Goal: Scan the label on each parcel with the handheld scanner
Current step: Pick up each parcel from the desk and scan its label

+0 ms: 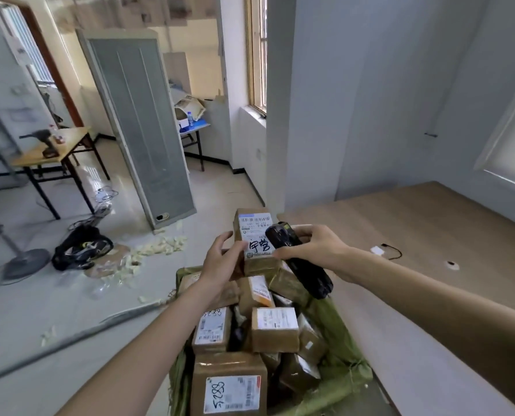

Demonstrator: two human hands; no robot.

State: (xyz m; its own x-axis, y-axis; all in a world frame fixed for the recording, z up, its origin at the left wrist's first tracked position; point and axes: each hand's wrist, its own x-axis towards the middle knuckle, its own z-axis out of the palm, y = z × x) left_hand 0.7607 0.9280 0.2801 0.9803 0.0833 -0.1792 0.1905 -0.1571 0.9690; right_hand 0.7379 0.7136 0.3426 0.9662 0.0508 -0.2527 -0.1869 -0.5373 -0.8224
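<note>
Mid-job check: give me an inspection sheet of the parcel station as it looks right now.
Surface: wooden table on the right, mostly bare.
Job's things: raised parcel with its label facing the camera; black scanner partly across it; more labelled parcels piled in a green sack below.
Clutter: foam scraps and a black bag on the floor.
Grippers: left hand holds the raised parcel; right hand grips the scanner.
Cables: small black cable on the table; loose wires on the floor.
Surroundings: grey panel leaning upright, desk with a drill, fan base, window.
</note>
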